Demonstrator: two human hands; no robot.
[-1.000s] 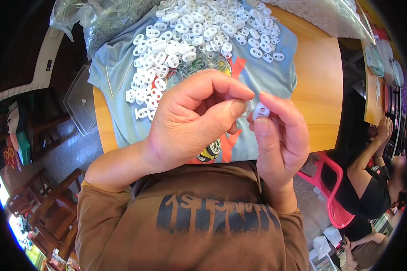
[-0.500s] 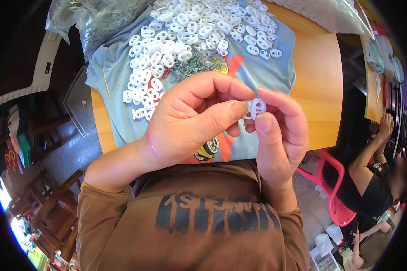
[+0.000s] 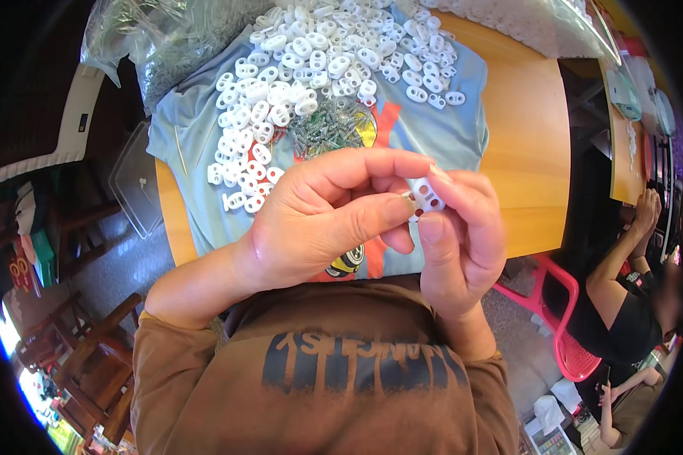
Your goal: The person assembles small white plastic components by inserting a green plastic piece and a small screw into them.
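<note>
Between my two hands, in front of my chest, is a small white plastic cord lock (image 3: 429, 197) with round holes. My left hand (image 3: 334, 208) pinches its left side between thumb and forefinger, with the other fingers curled behind. My right hand (image 3: 463, 235) grips the opposite side with thumb and fingertips. The fingers cover part of the piece, which looks tilted. Just beyond my hands lies a pile of small metal springs (image 3: 330, 127). Many loose white cord-lock pieces (image 3: 281, 92) are heaped behind and to the left of the springs.
A light blue cloth (image 3: 451, 129) with a printed picture covers part of the wooden table (image 3: 535, 159). A clear plastic bag of springs (image 3: 174, 49) is at the far left. A pink chair (image 3: 561, 334) stands at right, near another person's arm (image 3: 618, 246).
The cord lock has been turned and now tilts, showing its holes. My right hand has shifted slightly left and down; my left hand keeps its pinch.
</note>
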